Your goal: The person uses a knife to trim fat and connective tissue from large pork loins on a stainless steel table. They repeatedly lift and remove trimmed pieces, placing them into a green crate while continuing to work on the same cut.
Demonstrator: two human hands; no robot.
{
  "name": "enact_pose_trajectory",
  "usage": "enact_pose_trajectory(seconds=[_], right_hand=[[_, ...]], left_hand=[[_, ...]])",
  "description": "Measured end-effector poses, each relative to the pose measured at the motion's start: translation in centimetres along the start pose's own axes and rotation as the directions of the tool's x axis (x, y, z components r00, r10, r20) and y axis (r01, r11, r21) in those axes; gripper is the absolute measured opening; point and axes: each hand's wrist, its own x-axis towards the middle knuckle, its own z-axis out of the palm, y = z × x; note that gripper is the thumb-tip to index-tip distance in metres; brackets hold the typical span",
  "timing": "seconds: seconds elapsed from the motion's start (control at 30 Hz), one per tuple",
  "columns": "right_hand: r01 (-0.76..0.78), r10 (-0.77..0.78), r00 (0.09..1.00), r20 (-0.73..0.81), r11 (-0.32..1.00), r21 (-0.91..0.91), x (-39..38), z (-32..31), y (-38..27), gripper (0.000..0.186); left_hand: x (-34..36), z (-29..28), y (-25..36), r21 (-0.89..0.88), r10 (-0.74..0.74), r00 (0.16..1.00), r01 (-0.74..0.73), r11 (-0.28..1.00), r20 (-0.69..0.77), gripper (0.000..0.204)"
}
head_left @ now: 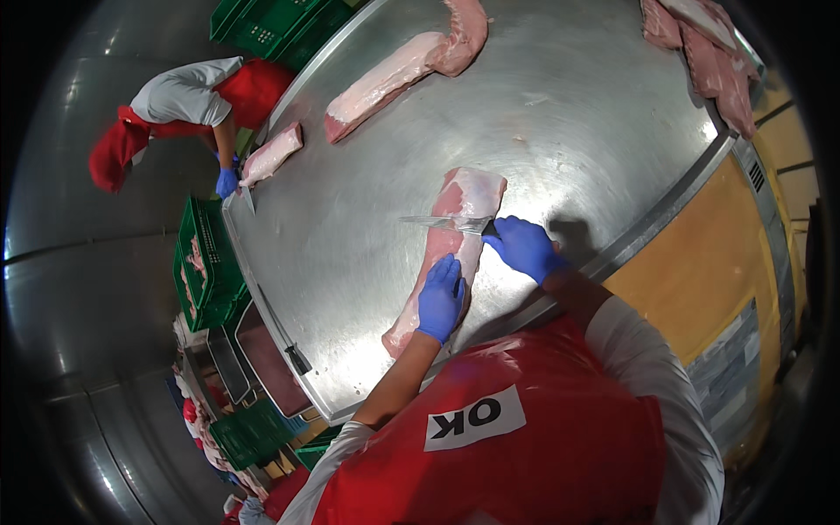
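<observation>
A long slab of pale pink meat, like a pork loin (437,259), lies on the steel table in front of me. My left hand (442,302), in a blue glove, rests on the near half of the slab with its fingers stretched along it. My right hand (522,248), gloved too, is closed round the dark handle of a knife (446,222). The blade lies across the slab beyond my left hand and points left. Whether its edge has entered the meat I cannot tell.
Further meat pieces lie on the steel table (350,227): a long one (385,83) and a pile (713,66) at the right corner. A co-worker (188,96) handles another piece (273,155). Another knife (296,357) lies by the left edge, near a green crate (210,271).
</observation>
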Motion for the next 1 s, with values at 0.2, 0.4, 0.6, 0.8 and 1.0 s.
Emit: enact_pose_trajectory(seconds=[0.2,0.4,0.6,0.8,1.0], right_hand=[[-0.119,0.114,0.991,0.073,0.991,0.067,-3.9,-3.3,4.4,0.038],[-0.009,0.009,1.0,-0.021,1.0,-0.024,0.7,-0.3,0.2,0.036],[-0.06,0.06,0.998,-0.003,0.997,0.054,-1.7,-4.3,3.5,0.033],[-0.123,0.12,0.992,0.029,0.988,0.093,1.0,-0.5,3.9,0.03],[-0.156,0.128,0.977,0.173,0.975,0.158,1.7,-5.0,3.9,0.036]], left_hand=[[-0.1,0.2,-0.4,-0.028,-0.028,1.0,0.028,0.999,0.011,0.041],[0.2,0.1,0.0,0.033,0.027,0.999,-0.026,0.999,-0.018,0.041],[-0.2,0.3,-0.8,-0.006,-0.013,1.0,0.013,1.0,-0.017,0.039],[0.6,0.1,-0.1,0.003,-0.014,1.0,0.014,1.0,-0.002,0.036],[0.1,0.7,-0.6,0.022,-0.026,0.999,0.027,0.999,-0.018,0.035]])
